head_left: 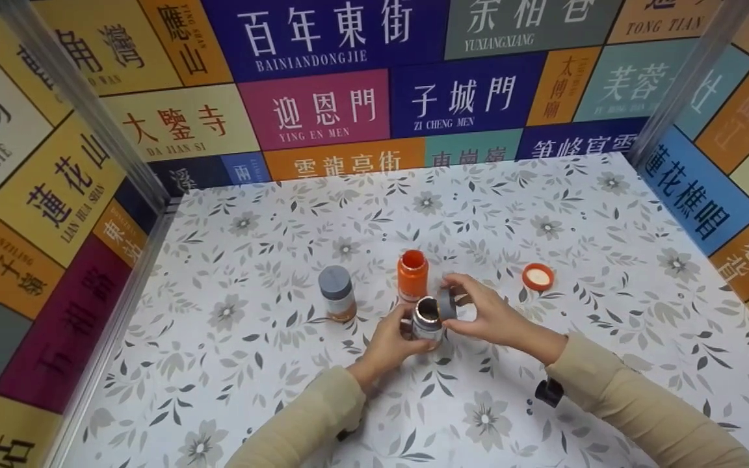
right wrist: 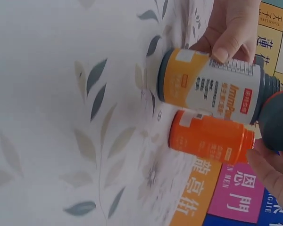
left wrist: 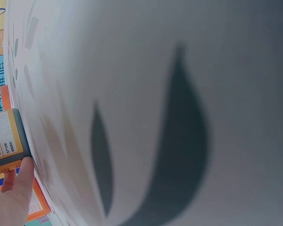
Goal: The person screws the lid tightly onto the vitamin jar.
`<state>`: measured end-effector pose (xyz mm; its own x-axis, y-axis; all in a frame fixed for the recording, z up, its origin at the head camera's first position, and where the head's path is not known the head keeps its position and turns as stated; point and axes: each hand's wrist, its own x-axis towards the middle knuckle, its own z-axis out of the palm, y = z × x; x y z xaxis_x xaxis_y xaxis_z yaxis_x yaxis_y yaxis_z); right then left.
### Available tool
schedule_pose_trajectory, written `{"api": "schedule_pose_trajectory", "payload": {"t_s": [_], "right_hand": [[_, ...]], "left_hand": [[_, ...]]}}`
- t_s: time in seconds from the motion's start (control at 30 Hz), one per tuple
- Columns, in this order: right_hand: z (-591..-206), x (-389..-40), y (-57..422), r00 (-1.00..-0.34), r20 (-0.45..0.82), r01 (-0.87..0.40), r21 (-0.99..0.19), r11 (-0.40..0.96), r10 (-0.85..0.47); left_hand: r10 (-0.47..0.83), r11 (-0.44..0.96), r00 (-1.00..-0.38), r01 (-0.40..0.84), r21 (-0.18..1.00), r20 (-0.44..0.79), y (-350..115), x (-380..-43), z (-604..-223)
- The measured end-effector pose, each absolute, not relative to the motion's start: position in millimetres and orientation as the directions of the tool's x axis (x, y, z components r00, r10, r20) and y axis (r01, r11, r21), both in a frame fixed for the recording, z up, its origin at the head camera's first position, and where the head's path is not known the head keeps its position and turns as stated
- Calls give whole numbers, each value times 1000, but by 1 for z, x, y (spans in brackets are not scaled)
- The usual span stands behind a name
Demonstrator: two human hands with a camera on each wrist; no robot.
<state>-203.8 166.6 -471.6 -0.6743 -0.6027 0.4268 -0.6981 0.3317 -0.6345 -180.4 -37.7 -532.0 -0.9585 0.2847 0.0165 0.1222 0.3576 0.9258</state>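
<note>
My left hand point(head_left: 389, 339) grips a supplement bottle point(head_left: 427, 330) that stands on the table, its mouth uncovered. In the right wrist view, this bottle point(right wrist: 212, 87) has a grey, white and orange label and a threaded neck. Between thumb and fingers, my right hand point(head_left: 491, 313) pinches a round grey cap point(head_left: 447, 304), tilted on edge close beside the bottle's mouth. Just behind stands an uncapped orange bottle point(head_left: 412, 278). In the left wrist view, only part of the left hand point(left wrist: 12, 200) and the label side of the held bottle point(left wrist: 7, 141) show.
A second grey-capped bottle point(head_left: 338, 292) stands upright to the left. An orange cap point(head_left: 538, 277) lies with its pale inside upward at the right. Leaf-patterned cloth point(head_left: 270, 390) covers the table. Panels with printed characters point(head_left: 322, 107) wall the back and sides.
</note>
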Motion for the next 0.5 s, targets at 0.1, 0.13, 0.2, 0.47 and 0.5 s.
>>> {"api": "schedule_pose_trajectory", "payload": {"t_s": [0.1,0.13,0.2,0.47,0.5], "right_hand": [[-471,-203,161,-684,400,-682,-646,341,-610],[-469,-203,160,-681,392,-688,-632,358,-618],[-466,-204,157,-670,372,-703,-595,388,-643],[-456,-209,146,-669,261,-686,-577,443,-696],[-456,-209,145,-663,258,-690,-575,440,-703]], "left_hand": [[284,358,-959,113,927,6,-38,-181,-532],[285,356,-958,112,928,6,-37,-181,-532],[287,353,-958,118,928,12,-38,-181,-531],[287,338,-958,118,934,17,-38,-180,-532],[287,341,-958,122,932,21,-38,-180,-532]]}}
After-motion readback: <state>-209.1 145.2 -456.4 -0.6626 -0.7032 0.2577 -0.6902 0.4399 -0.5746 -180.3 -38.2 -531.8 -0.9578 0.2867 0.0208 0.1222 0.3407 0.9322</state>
